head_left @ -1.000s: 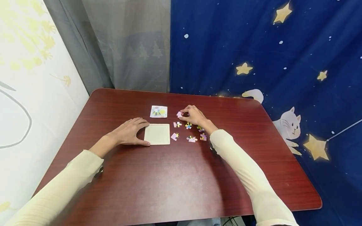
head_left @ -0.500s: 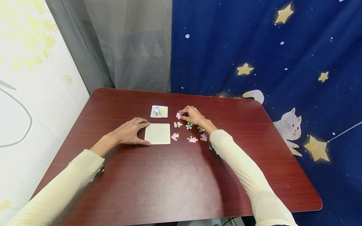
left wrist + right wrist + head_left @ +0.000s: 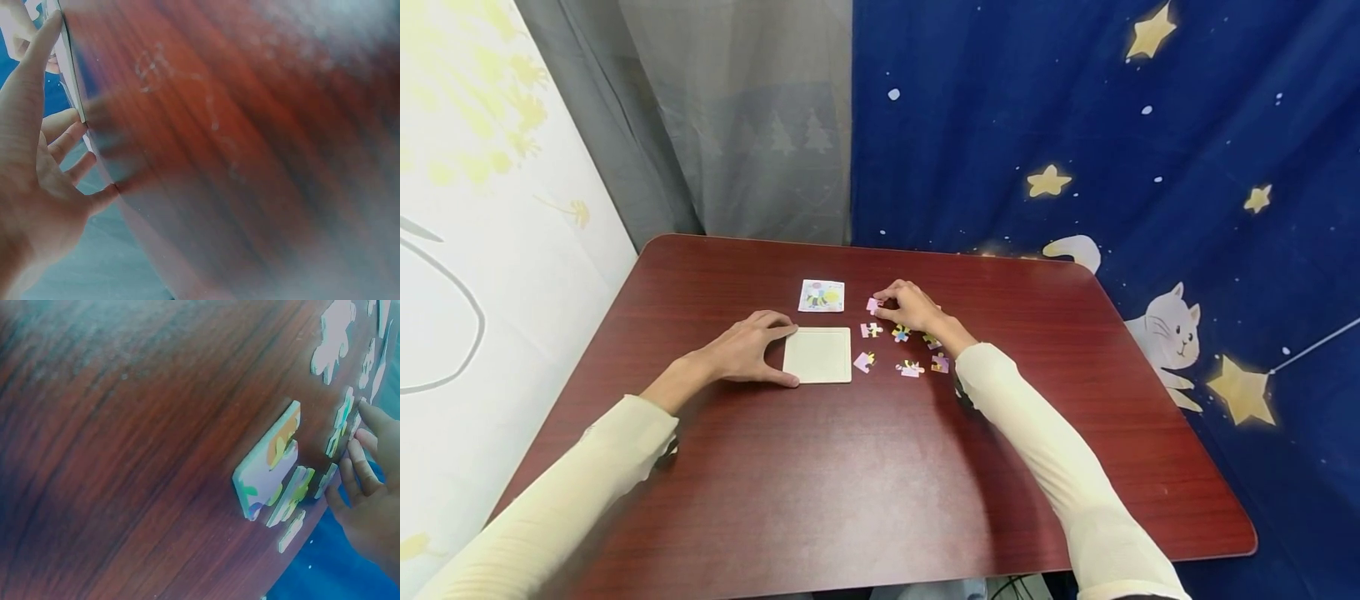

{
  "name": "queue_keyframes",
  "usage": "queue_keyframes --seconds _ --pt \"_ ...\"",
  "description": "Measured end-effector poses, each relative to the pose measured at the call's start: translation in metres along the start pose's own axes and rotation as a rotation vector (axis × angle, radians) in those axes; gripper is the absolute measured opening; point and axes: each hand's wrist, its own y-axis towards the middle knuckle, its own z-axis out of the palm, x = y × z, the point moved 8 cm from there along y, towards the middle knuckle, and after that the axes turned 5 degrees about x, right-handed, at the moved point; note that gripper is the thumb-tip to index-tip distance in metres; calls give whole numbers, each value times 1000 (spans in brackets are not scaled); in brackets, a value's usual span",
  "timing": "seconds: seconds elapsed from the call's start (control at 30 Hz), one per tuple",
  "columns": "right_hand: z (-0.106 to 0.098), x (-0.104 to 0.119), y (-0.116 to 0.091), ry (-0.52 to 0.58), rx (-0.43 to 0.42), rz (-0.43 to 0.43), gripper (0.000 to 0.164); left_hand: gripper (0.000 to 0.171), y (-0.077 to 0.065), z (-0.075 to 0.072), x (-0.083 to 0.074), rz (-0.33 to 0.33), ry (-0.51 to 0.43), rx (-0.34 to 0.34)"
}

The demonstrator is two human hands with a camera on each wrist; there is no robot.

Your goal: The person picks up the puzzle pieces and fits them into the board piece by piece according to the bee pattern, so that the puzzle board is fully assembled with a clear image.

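Observation:
My left hand [image 3: 745, 348] holds the left side of a cream square puzzle tray [image 3: 817, 356], thumb at the near corner and index finger at the far one. In the left wrist view, the tray's thin edge [image 3: 74, 75] runs between thumb and index finger, while the other fingertips rest on the table. My right hand [image 3: 913, 307] pinches a pink jigsaw piece [image 3: 872, 306] between thumb and fingers, low over the table behind the other pieces. Several loose jigsaw pieces [image 3: 901, 333] lie right of the tray, some partly hidden under the right hand and wrist.
A picture card [image 3: 822, 296] with a bee on it lies behind the tray. The dark red wooden table [image 3: 820, 475] has a grey curtain [image 3: 752, 125] and a blue starry curtain [image 3: 970, 125] behind it. A white patterned sheet [image 3: 497, 208] hangs at the left.
The pink jigsaw piece in my right hand has shifted and turned very slightly to the left. My left hand and the tray have stayed in place.

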Motion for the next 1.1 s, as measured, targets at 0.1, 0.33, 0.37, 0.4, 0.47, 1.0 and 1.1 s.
queue_keyframes --seconds 0.1,0.33,0.37,0.4,0.47,1.0,1.1 --pt "0 1 1 -3 0 -4 39 107 0 0 0 -7 -2 3" --pt "-1 6 2 15 -14 -24 34 108 -1 2 2 -19 -4 19" --pt "-1 6 2 14 -19 -27 34 108 -1 2 2 -20 -3 20" --pt "-2 7 2 13 -24 -32 34 108 -1 2 2 -20 -1 19" --pt "-2 9 1 -1 -32 -42 34 109 0 2 2 -19 3 17" --pt "-3 16 -1 -69 -18 -60 42 108 -1 0 2 -27 2 34" --pt "-2 17 0 -54 -9 -54 41 108 -1 0 2 -25 2 31"
